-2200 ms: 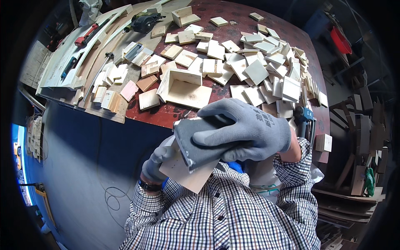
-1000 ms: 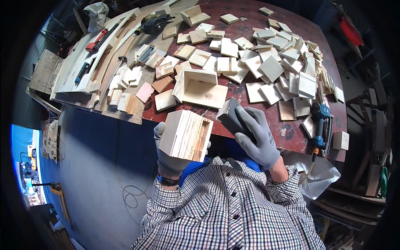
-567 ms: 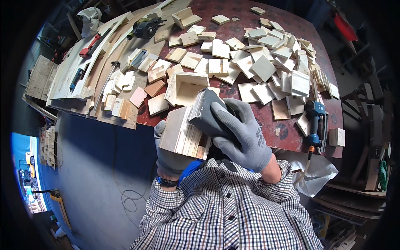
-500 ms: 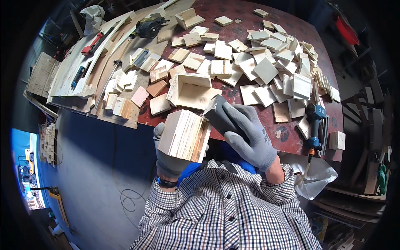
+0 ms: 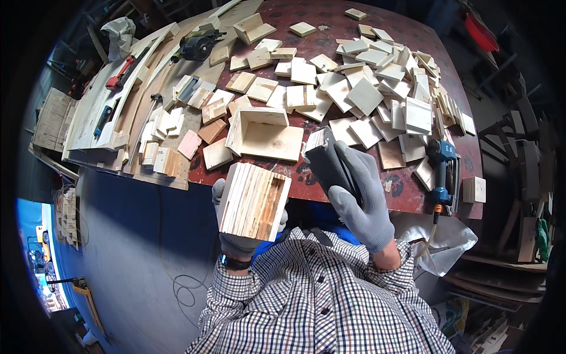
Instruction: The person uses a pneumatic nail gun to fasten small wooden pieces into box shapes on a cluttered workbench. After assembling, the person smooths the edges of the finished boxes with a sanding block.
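My left hand (image 5: 237, 243), in a grey work glove, is closed around a wooden block (image 5: 253, 202) held in front of my chest. The block's striped, layered edge grain faces up, with a dark recess near its right side. My gloved right hand (image 5: 368, 206) grips a dark grey sanding block (image 5: 331, 166), fingers along its right side and thumb at the near end. A gap separates the sanding block from the wood. Just beyond my left hand, a partly built wooden box (image 5: 271, 141) rests on the dark red tabletop (image 5: 295, 177).
Many loose wooden pieces (image 5: 365, 97) are heaped across the table. A blue air nailer (image 5: 441, 171) with a hose lies at the right edge, beside a small wood block (image 5: 474, 190). Boards, a hammer (image 5: 154, 100), a red tool (image 5: 121, 74) and a black power tool (image 5: 199, 45) occupy the left.
My right hand and the sanding block have moved right, away from the wooden block. The wooden block has turned so its striped face shows more fully. The whole view has shifted slightly.
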`<state>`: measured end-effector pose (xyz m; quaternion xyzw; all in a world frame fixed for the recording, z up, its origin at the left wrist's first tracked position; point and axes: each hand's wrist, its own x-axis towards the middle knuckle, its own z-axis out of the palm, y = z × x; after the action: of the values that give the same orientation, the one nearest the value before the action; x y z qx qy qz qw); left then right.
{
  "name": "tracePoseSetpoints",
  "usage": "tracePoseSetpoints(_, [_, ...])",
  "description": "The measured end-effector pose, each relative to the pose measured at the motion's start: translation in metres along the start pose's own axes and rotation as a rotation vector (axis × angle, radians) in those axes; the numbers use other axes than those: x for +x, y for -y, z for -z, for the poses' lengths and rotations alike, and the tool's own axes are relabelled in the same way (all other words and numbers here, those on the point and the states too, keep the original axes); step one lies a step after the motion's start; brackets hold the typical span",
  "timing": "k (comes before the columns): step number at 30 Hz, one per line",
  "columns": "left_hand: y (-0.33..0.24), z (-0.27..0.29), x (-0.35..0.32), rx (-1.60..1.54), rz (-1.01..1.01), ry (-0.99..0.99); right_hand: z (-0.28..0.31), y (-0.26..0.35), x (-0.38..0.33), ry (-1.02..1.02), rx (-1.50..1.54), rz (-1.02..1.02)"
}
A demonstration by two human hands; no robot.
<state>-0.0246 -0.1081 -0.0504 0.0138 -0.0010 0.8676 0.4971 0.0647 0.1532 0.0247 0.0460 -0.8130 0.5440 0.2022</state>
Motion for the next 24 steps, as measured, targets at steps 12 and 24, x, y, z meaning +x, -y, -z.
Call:
tracePoseSetpoints(12, [-0.001, 0.002, -0.015, 0.085, -0.368, -0.195, -0.008, -0.032, -0.028, 0.150, -0.303, 0.067])
tracePoseSetpoints(24, [0.026, -0.018, 0.047, -0.023, -0.417, -0.388, -0.021, -0.014, -0.018, -0.172, 0.399, -0.385])
